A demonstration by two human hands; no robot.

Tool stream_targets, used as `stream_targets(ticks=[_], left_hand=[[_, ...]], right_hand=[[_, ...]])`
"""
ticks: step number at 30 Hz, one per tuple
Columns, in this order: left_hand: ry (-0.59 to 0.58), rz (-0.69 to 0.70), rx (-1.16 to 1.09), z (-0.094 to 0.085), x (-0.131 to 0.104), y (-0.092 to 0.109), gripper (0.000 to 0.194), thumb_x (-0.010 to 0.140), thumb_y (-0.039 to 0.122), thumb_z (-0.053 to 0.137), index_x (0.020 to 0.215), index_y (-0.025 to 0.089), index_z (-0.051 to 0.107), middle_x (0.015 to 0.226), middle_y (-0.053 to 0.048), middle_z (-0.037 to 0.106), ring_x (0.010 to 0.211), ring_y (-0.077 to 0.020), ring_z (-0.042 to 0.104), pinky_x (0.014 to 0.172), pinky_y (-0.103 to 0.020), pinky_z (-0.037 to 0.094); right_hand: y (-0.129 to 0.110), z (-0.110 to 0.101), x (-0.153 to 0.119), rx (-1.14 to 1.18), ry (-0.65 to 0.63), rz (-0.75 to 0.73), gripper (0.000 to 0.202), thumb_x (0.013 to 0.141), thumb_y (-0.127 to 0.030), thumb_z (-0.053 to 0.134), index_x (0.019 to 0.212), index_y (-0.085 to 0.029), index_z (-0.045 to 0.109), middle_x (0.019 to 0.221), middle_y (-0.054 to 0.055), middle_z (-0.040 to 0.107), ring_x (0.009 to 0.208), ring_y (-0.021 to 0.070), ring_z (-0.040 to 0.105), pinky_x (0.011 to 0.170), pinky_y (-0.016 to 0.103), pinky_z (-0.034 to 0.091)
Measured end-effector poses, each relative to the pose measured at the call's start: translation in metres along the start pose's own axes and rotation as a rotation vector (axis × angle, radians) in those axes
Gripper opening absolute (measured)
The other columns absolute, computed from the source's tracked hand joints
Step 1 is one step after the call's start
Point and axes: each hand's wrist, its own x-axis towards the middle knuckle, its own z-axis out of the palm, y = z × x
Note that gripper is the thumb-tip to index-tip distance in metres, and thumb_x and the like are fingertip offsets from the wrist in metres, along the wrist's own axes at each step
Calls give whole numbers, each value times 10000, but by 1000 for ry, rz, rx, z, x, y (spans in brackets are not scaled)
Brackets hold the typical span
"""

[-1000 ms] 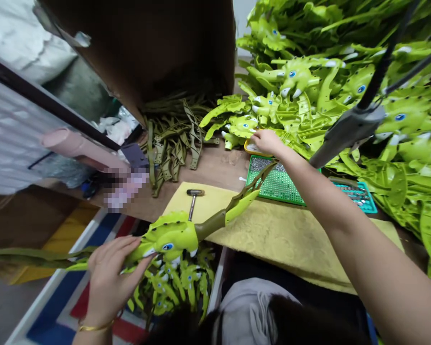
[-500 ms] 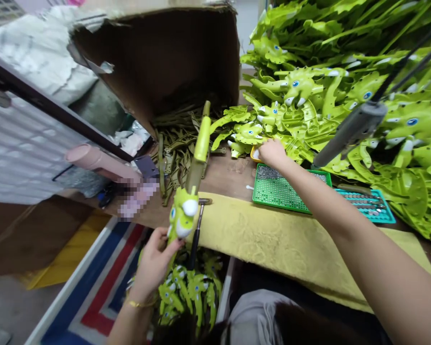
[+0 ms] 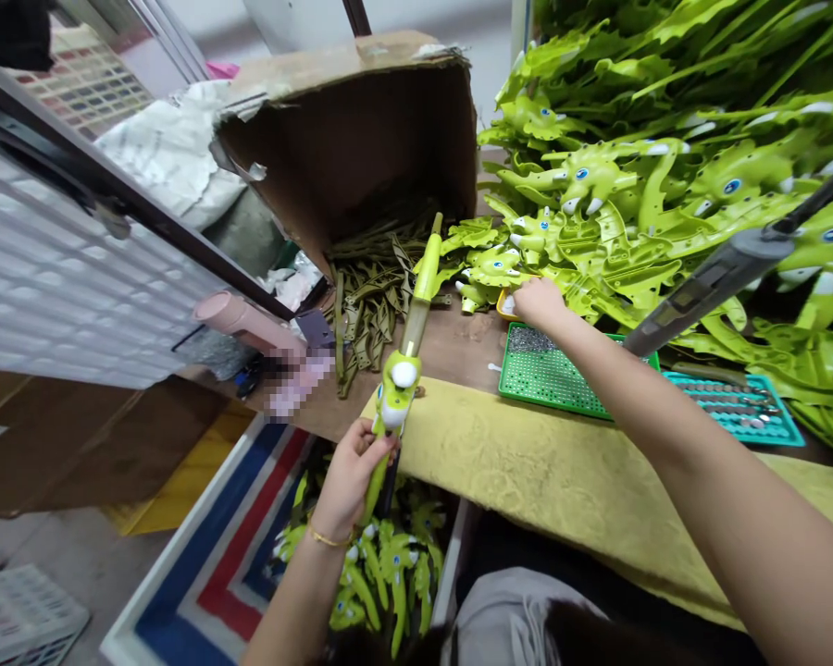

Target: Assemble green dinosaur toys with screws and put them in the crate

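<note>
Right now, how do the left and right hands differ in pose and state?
Grip: the left hand grasps the lime-green toy; the right hand is at the yellow dish, fingertips hidden, so its hold can't be told.
Reach: the left is nearer the body; the right stretches farther, its forearm over the green tray.
Wrist: the left has a gold bracelet; the right shows none.
Shared: both are ungloved.

At seven o'clock the left hand [image 3: 353, 462] grips a toy [image 3: 401, 377] tilted toward one. The right hand [image 3: 540, 303], fingertips hidden, is at the yellow tray [image 3: 504, 308]; the green tray [image 3: 548, 375] lies at four o'clock from it. Parts [image 3: 615, 227] heap at two.
</note>
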Motion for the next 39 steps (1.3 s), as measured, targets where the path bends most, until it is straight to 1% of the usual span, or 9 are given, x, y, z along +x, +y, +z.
stream_targets(ticks=[6,10,12,15,18,21,32,36,39], left_hand=[[-13,7,-16,8,-7,1,504,562,458,850,845,162,556,680,-7,671,576,-100,567,577,-201,436],[-4,-12,-64,19,-8,7,516,542,462,860,818,170,536,661,2,664,565,-100,567,560,-204,443],[-17,-36,-102,27,-6,11,517,569,505,840,813,169,531,665,0,656,555,-105,569,553,-220,457],[-66,-63,-182,40,0,18,522,619,554,798,847,163,539,657,-4,631,540,-107,557,520,-226,450],[-120,-90,-269,51,6,20,533,653,565,777,901,157,542,640,1,606,530,-94,538,488,-203,420],[-127,-101,-302,59,6,17,541,663,572,773,920,159,538,626,13,596,520,-84,533,489,-186,420],[-27,67,-299,67,6,-3,552,609,564,814,866,189,500,660,34,596,543,-85,556,481,-179,433],[20,123,-322,43,2,-14,518,620,528,821,848,202,489,681,45,590,534,-79,546,486,-192,430],[76,108,-220,8,-9,-27,510,622,531,811,825,205,475,639,45,591,518,-86,539,485,-197,416]], right_hand=[[6,-4,-1,119,18,44,246,799,-90,499,857,-90,738,950,208,737,948,273,651,844,369,426],[7,-16,-15,262,123,82,284,892,-204,440,1014,-132,687,1015,165,726,923,241,658,786,352,465],[-10,-24,-32,536,253,92,260,912,-250,438,1051,-153,635,1019,122,715,883,193,652,748,321,489],[-58,-39,-69,1332,385,55,88,833,-276,591,863,-194,581,777,4,665,655,108,595,598,257,495],[-106,-48,-105,1873,291,21,167,768,-298,681,776,-217,536,625,-62,584,533,76,554,514,237,499],[-134,-48,-122,2092,193,84,169,743,-259,699,772,-207,541,623,-64,624,522,67,593,511,220,530],[-164,-46,-136,2341,102,203,240,721,-294,731,790,-187,528,638,-59,677,529,66,645,528,189,566],[-167,-41,-137,2184,-85,16,362,730,-434,738,879,-189,517,678,-43,671,534,74,629,549,212,558],[-167,-20,-129,1725,-171,-90,488,833,-537,605,1142,-193,451,801,-6,680,583,106,634,575,260,546]])
